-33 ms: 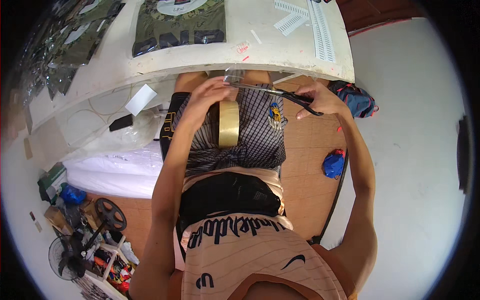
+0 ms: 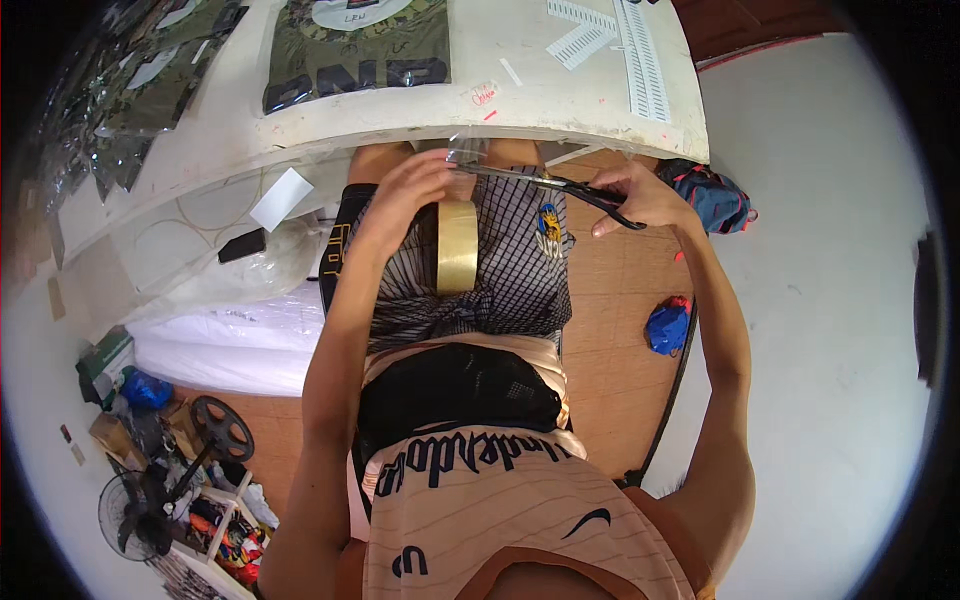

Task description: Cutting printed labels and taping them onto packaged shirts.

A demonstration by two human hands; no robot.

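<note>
My right hand [image 2: 645,200] grips a pair of long scissors [image 2: 575,188] by its dark handles, the blades pointing left above my lap. My left hand [image 2: 408,195] is closed on a roll of packing tape [image 2: 457,250], whose golden-tan outer face shows above my checked shorts. A clear strip of tape [image 2: 467,150] runs up from the roll past my left fingertips. The scissor blades cross this strip close to those fingertips; whether they are parted there is too small to tell. The inner side of the roll is mostly hidden.
Ahead is a white table [image 2: 560,110] bearing a folded camouflage shirt [image 2: 360,50], more plastic-wrapped shirts [image 2: 150,85] and white label strips [image 2: 645,75]. A fan [image 2: 135,515] stands at lower left. Bags lie on the floor to the right, including a blue one [image 2: 667,328].
</note>
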